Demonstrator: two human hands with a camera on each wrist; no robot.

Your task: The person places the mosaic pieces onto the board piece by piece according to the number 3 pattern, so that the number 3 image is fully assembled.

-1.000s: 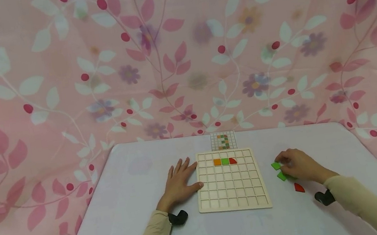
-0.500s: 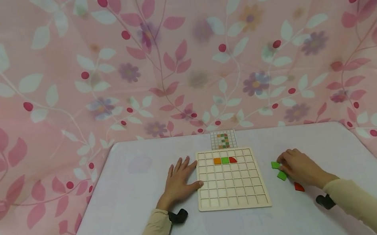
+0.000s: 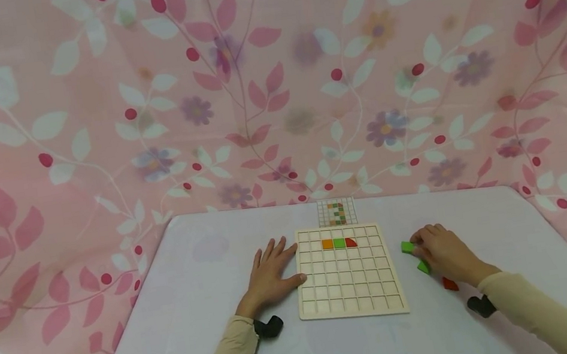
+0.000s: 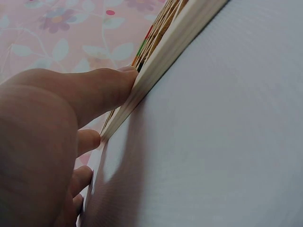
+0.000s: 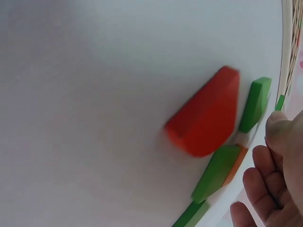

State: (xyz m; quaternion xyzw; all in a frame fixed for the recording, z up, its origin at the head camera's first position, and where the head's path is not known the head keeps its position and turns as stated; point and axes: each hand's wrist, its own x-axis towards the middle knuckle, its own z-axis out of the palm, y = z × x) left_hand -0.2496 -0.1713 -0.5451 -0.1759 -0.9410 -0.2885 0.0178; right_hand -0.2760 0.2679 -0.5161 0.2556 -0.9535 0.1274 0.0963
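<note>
My left hand (image 3: 269, 280) lies with fingers spread at the left edge of a pale wooden grid board (image 3: 332, 292); its thumb touches the rim. In the board's upper rows sit an orange square tile (image 3: 328, 244), a green square tile (image 3: 339, 243) and a red quarter-round tile (image 3: 351, 242). To the right of the board, my right hand (image 3: 445, 254) pinches another green tile (image 3: 407, 247) between thumb and fingers. In the right wrist view that pinched green tile (image 5: 280, 102) shows just past the thumb. A loose green tile (image 3: 423, 267) and a red quarter-round tile (image 3: 450, 284) lie below the hand.
A pattern card (image 3: 336, 212) with a small coloured grid lies behind the board. The right wrist view shows more loose tiles, among them an orange one (image 5: 235, 166) beside a green one (image 5: 215, 172). A pink floral curtain (image 3: 270, 82) hangs behind the white table (image 3: 210, 272).
My right hand has taken hold of the green tile and shifted slightly left with it, toward the board. My left hand has stayed at the board's edge.
</note>
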